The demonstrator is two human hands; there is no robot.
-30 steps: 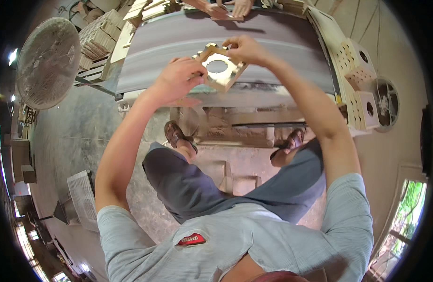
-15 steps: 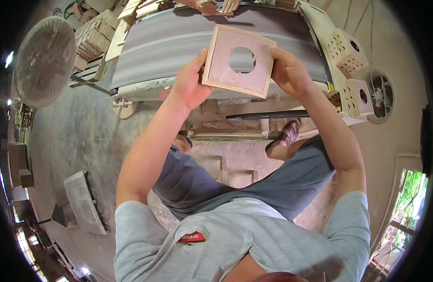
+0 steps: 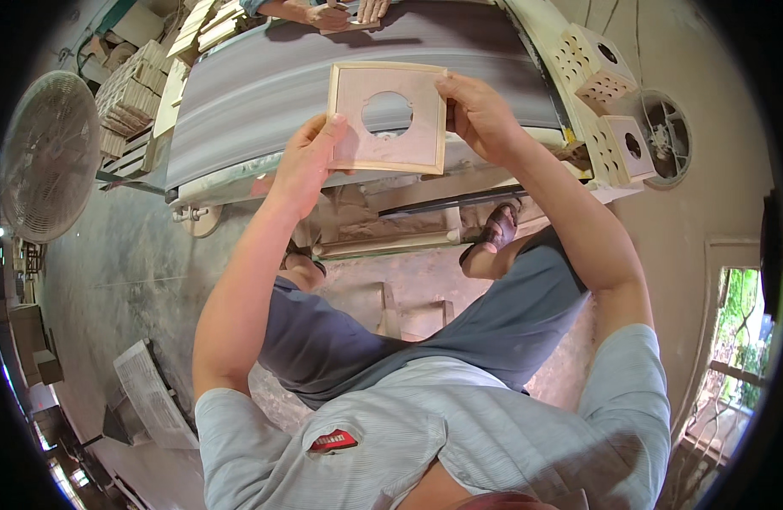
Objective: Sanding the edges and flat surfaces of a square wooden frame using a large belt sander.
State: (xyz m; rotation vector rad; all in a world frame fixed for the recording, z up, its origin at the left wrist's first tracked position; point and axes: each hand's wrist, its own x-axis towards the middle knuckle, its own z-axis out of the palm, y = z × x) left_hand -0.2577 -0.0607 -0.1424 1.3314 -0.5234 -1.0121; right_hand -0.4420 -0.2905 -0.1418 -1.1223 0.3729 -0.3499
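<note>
Between my hands is a square wooden box (image 3: 357,149), its pale face toward me, with a light frame round the edge and a large round hole through the middle. My left hand (image 3: 310,157) grips its left side near the lower corner, thumb on the face. My right hand (image 3: 480,115) holds the upper right edge, with the fingers partly hidden behind it. The box is held up above the near edge of a wide grey sanding belt (image 3: 264,110), apart from it.
Across the belt, another person's hands (image 3: 349,14) press a small wooden piece (image 3: 350,27) on it. Two wooden boxes with holes (image 3: 588,68) stand on the right ledge. A large fan (image 3: 50,157) stands at left, near stacked wood pieces (image 3: 136,89). A wall fan (image 3: 666,140) is at right.
The box has turned so its face sits more level in view. My left thumb has come onto its face. The whole view has shifted, with the surroundings sliding left.
</note>
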